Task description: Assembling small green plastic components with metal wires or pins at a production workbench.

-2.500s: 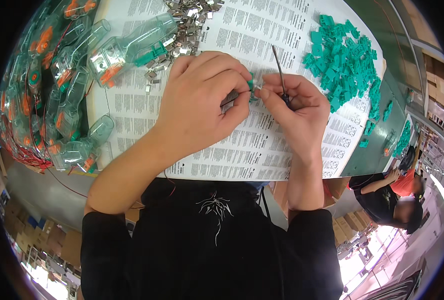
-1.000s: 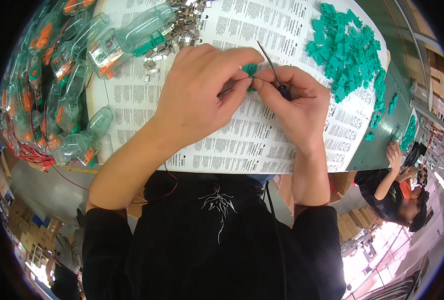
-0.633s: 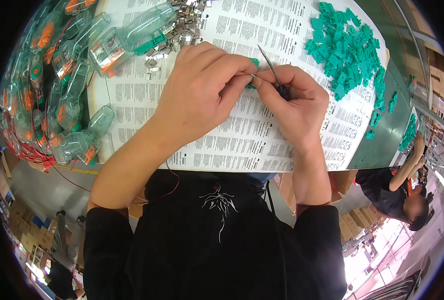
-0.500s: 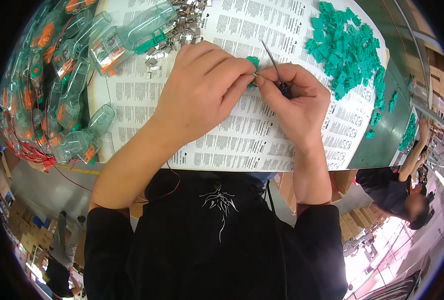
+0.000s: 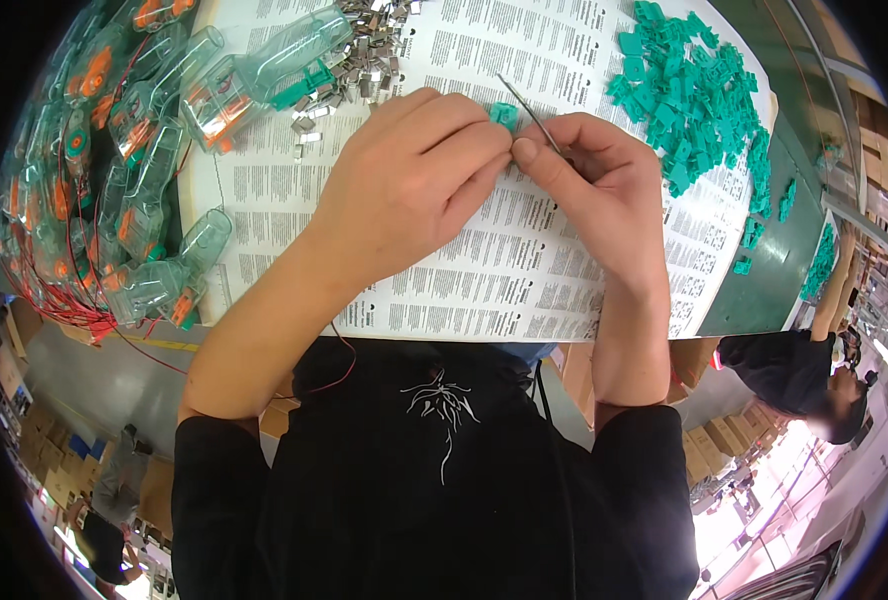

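Note:
My left hand (image 5: pixel 419 165) is closed, its fingertips pinching a small green plastic part (image 5: pixel 503 115) above the printed white sheet (image 5: pixel 444 285). My right hand (image 5: pixel 609 185) is curled around a slim screwdriver (image 5: pixel 529 112). Its thin metal shaft points up and to the left, close beside the green part, and the handle is hidden in the palm. The thumb and index finger of my right hand come close to the left fingertips. Whatever lies between the fingertips of both hands is too small and covered to make out.
Clear plastic bottle-shaped housings (image 5: pixel 294 50) with orange and green inner parts crowd the left, trailing red wires (image 5: pixel 59 305). Small metal clips (image 5: pixel 369 50) lie heaped at the far middle. A pile of green plastic parts (image 5: pixel 684 100) covers the far right. Another person (image 5: pixel 784 375) is beyond the table's right end.
The screwdriver's shaft has tilted farther left, and its dark handle has gone out of sight into my right hand. More of the green part shows above my left fingertips.

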### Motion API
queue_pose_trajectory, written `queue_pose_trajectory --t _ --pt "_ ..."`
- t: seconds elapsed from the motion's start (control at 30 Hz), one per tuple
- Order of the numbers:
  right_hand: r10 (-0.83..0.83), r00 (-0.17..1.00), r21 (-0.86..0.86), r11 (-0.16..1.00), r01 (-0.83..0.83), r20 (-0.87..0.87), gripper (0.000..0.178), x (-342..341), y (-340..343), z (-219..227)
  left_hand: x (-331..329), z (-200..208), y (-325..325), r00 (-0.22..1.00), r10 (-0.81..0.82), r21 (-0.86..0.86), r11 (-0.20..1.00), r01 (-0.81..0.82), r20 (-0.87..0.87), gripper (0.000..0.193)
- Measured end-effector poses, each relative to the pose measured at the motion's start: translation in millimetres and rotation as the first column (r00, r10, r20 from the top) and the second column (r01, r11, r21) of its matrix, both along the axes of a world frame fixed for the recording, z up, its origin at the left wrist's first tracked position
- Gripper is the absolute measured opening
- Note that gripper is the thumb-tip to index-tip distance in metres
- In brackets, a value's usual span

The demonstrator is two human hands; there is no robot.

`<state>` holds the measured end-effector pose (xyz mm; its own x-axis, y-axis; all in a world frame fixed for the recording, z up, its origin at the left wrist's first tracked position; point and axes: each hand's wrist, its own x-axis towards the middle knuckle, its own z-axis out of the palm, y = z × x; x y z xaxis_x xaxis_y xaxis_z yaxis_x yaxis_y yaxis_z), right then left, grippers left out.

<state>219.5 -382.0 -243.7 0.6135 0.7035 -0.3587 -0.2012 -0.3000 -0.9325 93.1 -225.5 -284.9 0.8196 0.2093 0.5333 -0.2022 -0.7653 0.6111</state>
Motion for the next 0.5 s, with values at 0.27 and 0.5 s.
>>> queue_pose_trajectory --t 0.27,0.5 --pt "0.123 0.948 0.034 0.990 -0.139 0.293 0.009 6.5 -0.1 -10.1 -1.4 4.9 3.6 0.994 -0.045 -0.242 0.970 0.019 -0.103 0.016" --pt "0.065 0.744 -0.025 0.998 -0.064 0.665 0.017 -14.3 5.9 -16.5 1.0 9.5 -3.3 0.985 0.090 -0.212 0.970 -0.120 -0.147 0.019"
